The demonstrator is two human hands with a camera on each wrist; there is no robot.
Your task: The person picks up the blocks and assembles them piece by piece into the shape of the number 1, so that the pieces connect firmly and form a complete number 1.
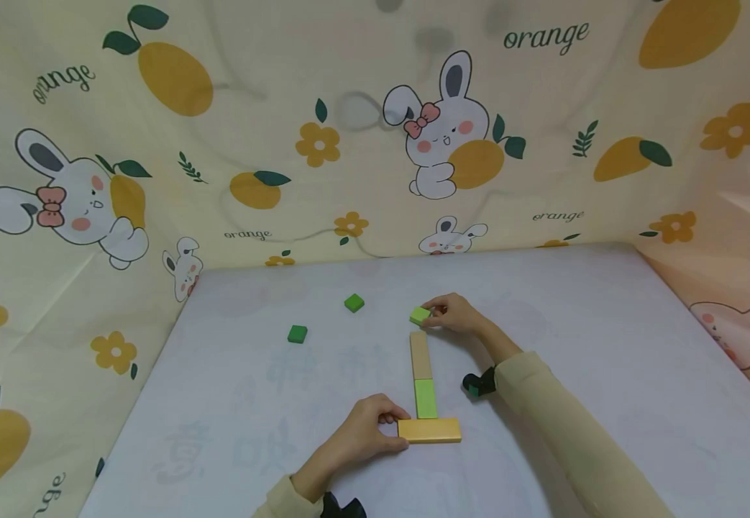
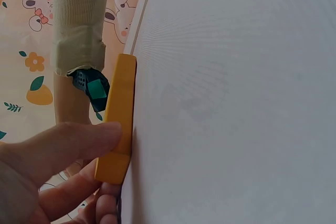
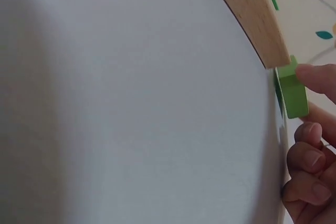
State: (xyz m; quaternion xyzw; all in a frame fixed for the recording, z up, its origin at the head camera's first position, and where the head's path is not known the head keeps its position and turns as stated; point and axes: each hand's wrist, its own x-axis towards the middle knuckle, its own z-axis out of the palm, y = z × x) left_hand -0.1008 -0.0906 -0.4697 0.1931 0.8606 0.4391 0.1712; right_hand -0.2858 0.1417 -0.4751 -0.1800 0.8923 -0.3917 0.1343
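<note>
My left hand pinches the left end of a yellow-orange block, which lies crosswise at the near end of a line of blocks; in the left wrist view the thumb presses on this block. A light green block touches or nearly touches its far side, followed by a natural wood block. At the far end, my right hand pinches a small light green block between thumb and finger. In the right wrist view that green block is right at the wood block's end.
Two small dark green blocks lie apart on the white table, left of the line. A cloth printed with rabbits and oranges rises behind and at both sides. A black wrist device is worn at the right sleeve.
</note>
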